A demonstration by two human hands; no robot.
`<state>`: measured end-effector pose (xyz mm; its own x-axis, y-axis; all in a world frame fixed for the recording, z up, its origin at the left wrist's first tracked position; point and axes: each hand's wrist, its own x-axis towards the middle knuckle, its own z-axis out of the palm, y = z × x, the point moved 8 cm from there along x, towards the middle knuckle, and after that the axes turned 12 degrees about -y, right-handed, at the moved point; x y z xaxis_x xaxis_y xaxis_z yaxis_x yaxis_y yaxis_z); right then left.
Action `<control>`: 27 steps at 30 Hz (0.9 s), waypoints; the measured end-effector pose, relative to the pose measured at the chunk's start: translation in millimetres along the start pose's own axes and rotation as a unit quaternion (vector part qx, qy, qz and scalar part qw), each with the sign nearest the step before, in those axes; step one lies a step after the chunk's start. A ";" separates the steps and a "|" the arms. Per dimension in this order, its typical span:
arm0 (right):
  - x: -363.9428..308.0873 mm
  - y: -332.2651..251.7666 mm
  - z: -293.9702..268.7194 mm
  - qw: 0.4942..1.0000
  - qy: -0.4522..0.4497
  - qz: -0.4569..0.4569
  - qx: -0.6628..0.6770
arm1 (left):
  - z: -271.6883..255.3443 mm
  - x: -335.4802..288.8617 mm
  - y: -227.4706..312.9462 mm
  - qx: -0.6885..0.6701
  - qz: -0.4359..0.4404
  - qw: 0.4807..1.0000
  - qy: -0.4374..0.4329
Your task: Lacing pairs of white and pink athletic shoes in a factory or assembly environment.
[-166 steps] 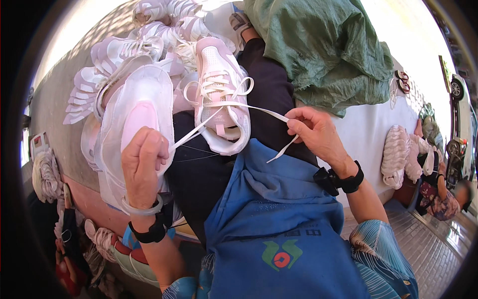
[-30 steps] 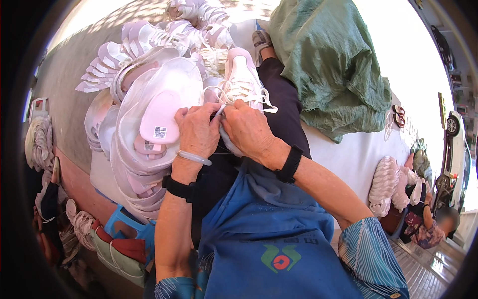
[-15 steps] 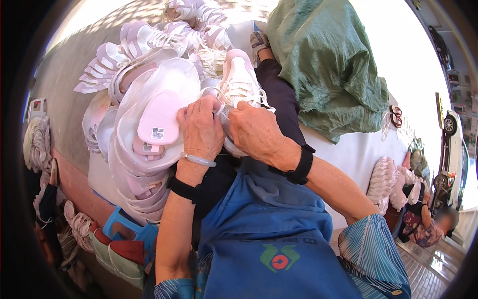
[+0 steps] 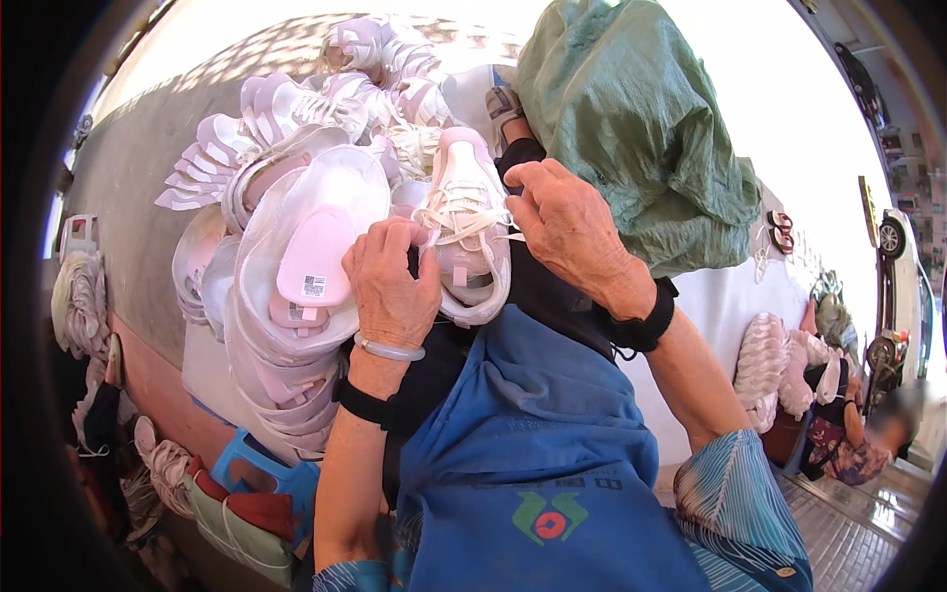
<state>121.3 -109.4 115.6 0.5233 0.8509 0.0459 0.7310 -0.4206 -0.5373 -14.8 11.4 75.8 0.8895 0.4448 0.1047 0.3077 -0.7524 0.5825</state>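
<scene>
A pink and white sneaker [image 4: 462,259] with cream laces rests on my lap, toe pointing away from me. Along its left edge, my left hand [image 4: 395,281] is closed, thumb and fingertips pinching at a shoelace [image 4: 456,229] strand. To the right of the shoe, my right hand [image 4: 577,232] is raised with curled fingers; a lace strand runs out toward it and passes out of sight under the fingers. The lace crosses the tongue in several rows, and its upper part lies loosely. Pink insole [image 4: 318,242] pieces sit in a nested stack of pale shoe uppers [image 4: 258,286] beside my left hand.
More white and lilac uppers [image 4: 222,148] are piled beyond the stack. A green cloth sack [image 4: 641,128] stands at the far right. Blue plastic stool [image 4: 258,459] at lower left, bundled laced shoes [image 4: 758,365] at right, where another person [image 4: 838,449] sits.
My right hand has moved away from the left, up and to the right, off the shoe's opening. The shoe's tongue and collar now show. My left hand stays near its side.
</scene>
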 end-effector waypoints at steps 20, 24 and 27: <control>-123.7 -155.8 -153.4 0.979 -0.087 -0.105 0.152 | 50.1 38.6 -18.4 0.049 -0.146 0.973 -0.174; -125.9 -155.8 -143.7 0.976 0.001 -0.164 0.143 | 55.4 36.6 -25.6 0.047 -0.154 0.969 -0.187; -73.8 -171.2 -121.1 0.978 -0.001 -0.162 0.134 | 58.4 50.3 -23.3 -0.019 -0.138 0.981 -0.138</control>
<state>10.5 -138.3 306.1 0.2827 0.9265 0.2483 0.7165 -0.0318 -0.6968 42.4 22.9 20.3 0.8337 0.4758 -0.2802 0.5409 -0.6015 0.5879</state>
